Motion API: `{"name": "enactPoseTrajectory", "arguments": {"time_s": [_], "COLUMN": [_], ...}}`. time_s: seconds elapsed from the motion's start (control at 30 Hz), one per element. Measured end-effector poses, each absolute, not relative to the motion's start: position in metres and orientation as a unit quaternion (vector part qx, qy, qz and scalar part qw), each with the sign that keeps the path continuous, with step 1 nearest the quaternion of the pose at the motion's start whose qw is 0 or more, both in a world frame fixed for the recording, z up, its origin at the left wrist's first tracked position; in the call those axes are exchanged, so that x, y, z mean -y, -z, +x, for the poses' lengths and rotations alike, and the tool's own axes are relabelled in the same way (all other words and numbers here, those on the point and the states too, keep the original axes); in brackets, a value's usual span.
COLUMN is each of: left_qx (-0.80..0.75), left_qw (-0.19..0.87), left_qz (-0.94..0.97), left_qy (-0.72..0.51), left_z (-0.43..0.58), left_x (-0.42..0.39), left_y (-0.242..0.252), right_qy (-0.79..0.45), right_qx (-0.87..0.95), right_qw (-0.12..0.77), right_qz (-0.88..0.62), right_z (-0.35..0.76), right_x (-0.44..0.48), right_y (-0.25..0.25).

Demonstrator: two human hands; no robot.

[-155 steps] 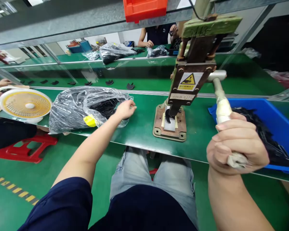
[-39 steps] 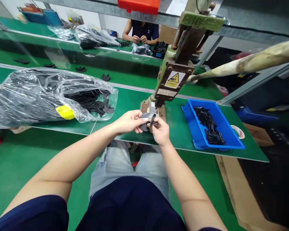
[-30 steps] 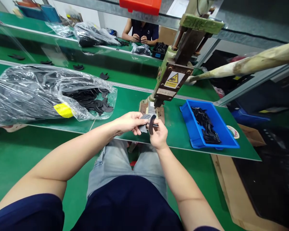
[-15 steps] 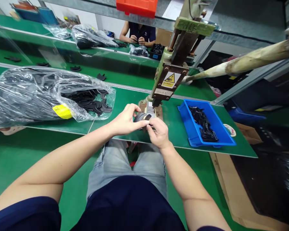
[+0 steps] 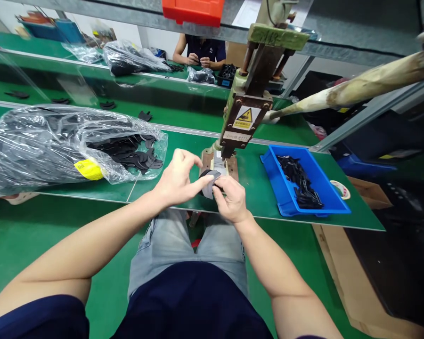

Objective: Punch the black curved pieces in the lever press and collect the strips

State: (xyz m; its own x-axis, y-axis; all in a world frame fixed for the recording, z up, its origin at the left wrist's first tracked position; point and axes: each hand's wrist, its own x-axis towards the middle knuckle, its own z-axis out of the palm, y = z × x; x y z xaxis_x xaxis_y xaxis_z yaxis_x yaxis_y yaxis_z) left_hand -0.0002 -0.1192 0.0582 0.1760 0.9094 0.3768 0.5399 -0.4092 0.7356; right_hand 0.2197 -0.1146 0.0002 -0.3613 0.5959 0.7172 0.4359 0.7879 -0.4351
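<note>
A dark grey, curved plastic part point(image 5: 208, 189) is tilted in front of the hand press point(image 5: 243, 115), over the near part of the bench. My right hand point(image 5: 230, 197) pinches its right edge between thumb and fingers. My left hand point(image 5: 179, 180) is on the other side, its thumb reaching to the part's upper edge while the index finger arches away, leaving a gap. Just beyond the part is the press's metal fixture point(image 5: 219, 163), under the ram. My fingers cover some of the part.
To the left lies a clear plastic bag point(image 5: 53, 146) spilling black curved parts point(image 5: 141, 157). A blue bin point(image 5: 327, 200) with small black pieces stands right, a tape roll point(image 5: 340, 189) beside it. The press's long handle point(image 5: 339, 92) slants right. Across the bench a person point(image 5: 203, 52) works.
The curved part has come toward me off the fixture and turned, showing its broad grey face. My left index finger has lifted away; my right hand keeps its pinch.
</note>
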Motion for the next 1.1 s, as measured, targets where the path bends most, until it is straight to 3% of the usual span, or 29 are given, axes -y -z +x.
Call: {"name": "enactPoseTrajectory", "arguments": {"time_s": [0.07,0.17,0.33,0.5,0.57,0.83,1.1], "left_qx": [-0.481,-0.483,-0.475,-0.424,-0.425,-0.609,-0.641], "left_qw": [0.178,0.200,0.233,0.548,0.602,0.590,0.508], "left_qz": [0.776,0.791,0.771,0.633,0.587,0.352,0.349], "left_qy": [-0.366,-0.317,-0.356,-0.346,-0.335,-0.396,-0.458], "left_z": [0.005,0.016,0.024,0.013,0.006,-0.030,-0.026], "left_x": [0.122,0.125,0.123,0.109,0.099,-0.001,-0.136], "left_y": [-0.061,-0.065,-0.066,-0.056,-0.047,0.007,-0.002], "right_qy": [-0.079,-0.070,-0.070,-0.103,-0.123,-0.156,-0.159], "right_qx": [0.822,0.822,0.806,0.795,0.792,0.689,0.669], "right_qw": [0.465,0.463,0.488,0.490,0.478,0.515,0.495], "right_qz": [-0.320,-0.323,-0.328,-0.342,-0.360,-0.484,-0.531], "right_z": [0.221,0.222,0.226,0.228,0.232,0.300,0.341], "right_x": [0.112,0.112,0.117,0.119,0.117,0.136,0.172], "right_y": [-0.001,-0.001,0.000,0.003,0.005,0.030,0.028]}}
